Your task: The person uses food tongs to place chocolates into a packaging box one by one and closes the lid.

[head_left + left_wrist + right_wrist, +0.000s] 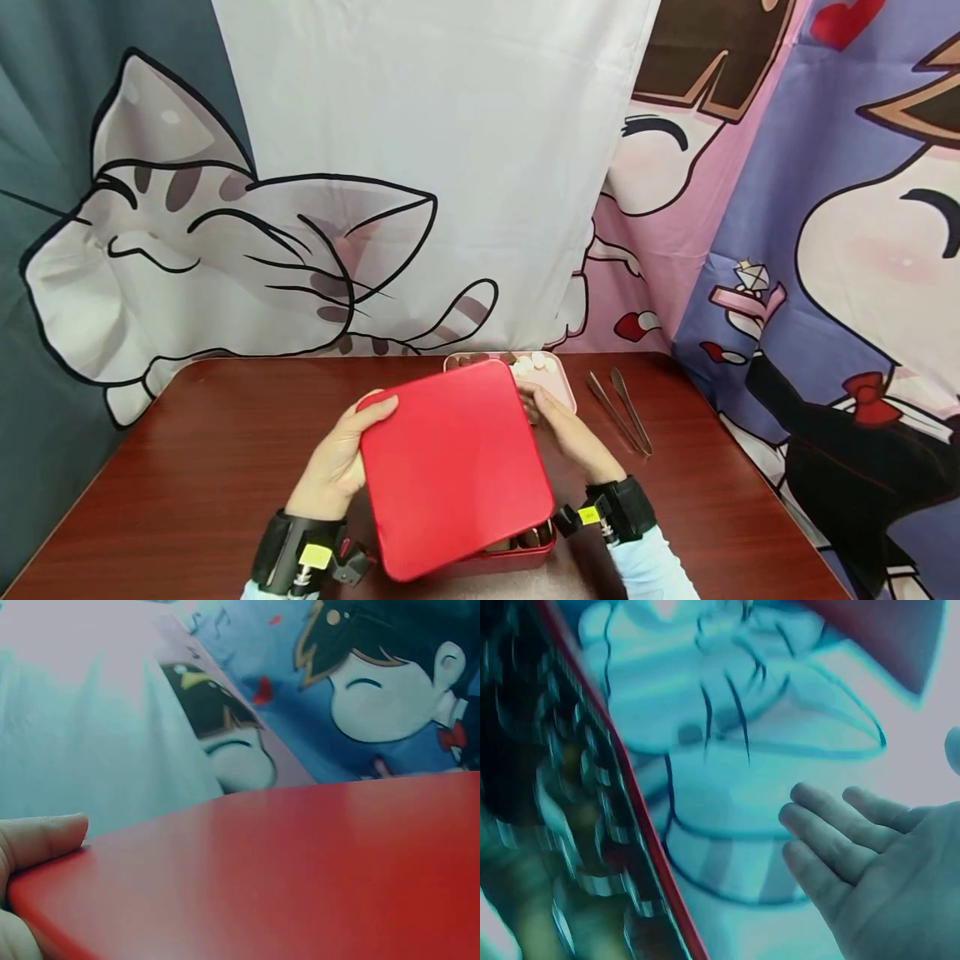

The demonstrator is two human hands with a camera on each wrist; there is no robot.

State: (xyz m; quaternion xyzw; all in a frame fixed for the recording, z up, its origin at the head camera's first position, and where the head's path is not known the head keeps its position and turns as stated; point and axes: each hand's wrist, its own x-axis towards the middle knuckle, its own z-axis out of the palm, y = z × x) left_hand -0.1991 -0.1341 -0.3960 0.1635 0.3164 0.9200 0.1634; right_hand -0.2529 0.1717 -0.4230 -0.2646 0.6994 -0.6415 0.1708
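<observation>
My left hand (341, 454) grips a square red lid (457, 475) by its left edge, thumb on top. In the left wrist view the thumb (46, 840) presses the lid's corner. The lid hangs tilted over a red box (517, 563), hiding most of it; small dark pieces show at the box's near right. My right hand (564, 425) is at the lid's far right edge, with part of its fingers hidden. In the right wrist view that hand's fingers (832, 844) are extended and hold nothing, apart from the box rim (641, 802).
A pink tray (557, 382) with brown and white pieces stands at the table's back, partly behind the lid. To its right lie metal tongs (633, 412). The brown table (225, 483) ends at a printed curtain (450, 167).
</observation>
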